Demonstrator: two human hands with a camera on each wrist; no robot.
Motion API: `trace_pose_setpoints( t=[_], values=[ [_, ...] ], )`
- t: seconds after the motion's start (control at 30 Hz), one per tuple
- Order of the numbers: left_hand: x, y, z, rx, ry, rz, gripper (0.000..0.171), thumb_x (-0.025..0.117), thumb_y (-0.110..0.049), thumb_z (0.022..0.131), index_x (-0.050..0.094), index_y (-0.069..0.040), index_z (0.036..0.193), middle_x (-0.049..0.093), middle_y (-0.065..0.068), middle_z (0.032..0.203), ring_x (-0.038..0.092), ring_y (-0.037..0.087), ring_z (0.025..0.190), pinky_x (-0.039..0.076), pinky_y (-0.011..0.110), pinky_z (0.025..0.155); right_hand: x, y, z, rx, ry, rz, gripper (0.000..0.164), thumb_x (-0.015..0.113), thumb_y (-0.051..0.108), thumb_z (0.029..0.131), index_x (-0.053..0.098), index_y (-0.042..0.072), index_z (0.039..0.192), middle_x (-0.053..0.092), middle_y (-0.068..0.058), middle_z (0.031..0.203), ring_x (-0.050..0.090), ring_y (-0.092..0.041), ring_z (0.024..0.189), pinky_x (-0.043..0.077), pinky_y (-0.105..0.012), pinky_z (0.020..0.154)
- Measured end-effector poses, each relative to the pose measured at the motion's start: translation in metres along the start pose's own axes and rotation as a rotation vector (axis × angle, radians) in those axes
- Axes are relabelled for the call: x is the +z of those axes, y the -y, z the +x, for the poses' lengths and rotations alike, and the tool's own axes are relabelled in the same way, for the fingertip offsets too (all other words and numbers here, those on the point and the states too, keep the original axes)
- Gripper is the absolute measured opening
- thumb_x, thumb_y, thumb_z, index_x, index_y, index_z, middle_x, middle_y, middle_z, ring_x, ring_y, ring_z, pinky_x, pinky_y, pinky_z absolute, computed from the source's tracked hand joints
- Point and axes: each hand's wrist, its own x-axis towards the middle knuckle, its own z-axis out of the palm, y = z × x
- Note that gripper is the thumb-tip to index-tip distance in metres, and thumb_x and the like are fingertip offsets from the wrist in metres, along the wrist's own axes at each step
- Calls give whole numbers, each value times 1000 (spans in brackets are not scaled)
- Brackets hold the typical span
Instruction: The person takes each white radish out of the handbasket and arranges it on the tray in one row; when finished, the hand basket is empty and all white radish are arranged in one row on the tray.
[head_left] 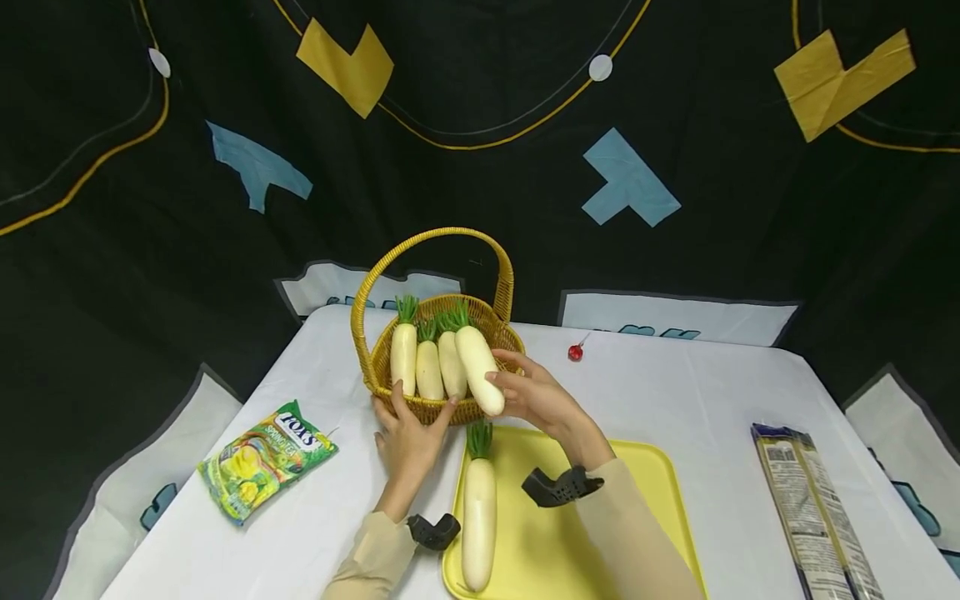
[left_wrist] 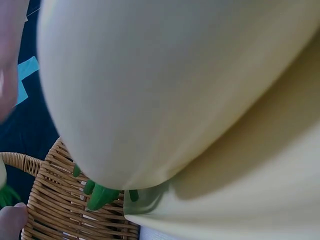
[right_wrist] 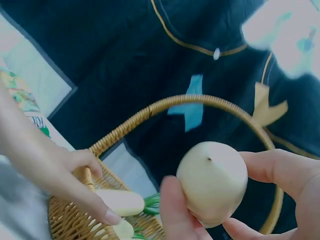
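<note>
The right hand (head_left: 538, 400) is gripping a radish (head_left: 477, 367) between thumb and fingers, its bare tip poking out past them, its leafy end lying over the basket (head_left: 497, 323). The left hand (head_left: 411, 437) is apparently pinching the basket's near rim between thumb and fingers.

A green bag (head_left: 267, 460) lies left; a red lollipop (head_left: 575, 353) farther back; a long packet (head_left: 813, 512) right.

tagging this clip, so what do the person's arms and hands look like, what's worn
Loose, long beige sleeves cover both arms. At the left wrist is a curved black piece; another shows at the right. The left hand and right hand wear no gloves.
</note>
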Motion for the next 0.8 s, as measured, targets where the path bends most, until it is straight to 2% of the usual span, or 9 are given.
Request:
trace_pose_setpoints(
  t=[0.2, 0.4, 0.57, 0.8],
  values=[
    [1, -3, 0, -4, 29, -5, 106, 50, -77, 69, 7, -17, 146, -7, 28, 148, 21, 51, 131, 9, 66, 104, -16, -11, -57, -27, 40, -82, 62, 57, 14, 88, 23, 8, 139, 60, -4, 102, 62, -12, 85, 53, -34, 73],
    [-2, -2, 0, -1, 22, -16, 104, 52, -73, 71, 7, -16, 145, -8, 28, 148, 21, 52, 130, 9, 67, 103, -19, -38, -103, 30, 1, -142, 67, 61, 19, 86, 22, 12, 140, 59, -4, 100, 62, -15, 84, 53, -38, 73],
    [-6, 1, 3, 4, 12, -18, 104, 53, -72, 71, 7, -16, 146, -9, 28, 148, 21, 52, 130, 10, 66, 103, -9, -64, -124, 69, -58, -157, 69, 62, 20, 85, 21, 12, 140, 54, -10, 102, 63, -18, 82, 54, -36, 68],
    [-5, -1, 1, -7, 30, -28, 104, 54, -72, 71, 7, -16, 145, -8, 28, 148, 23, 52, 129, 11, 66, 103, 3, -94, -138, 133, -122, -179, 73, 64, 24, 84, 19, 9, 140, 55, -12, 100, 60, -16, 78, 53, -34, 64]
  ],
)
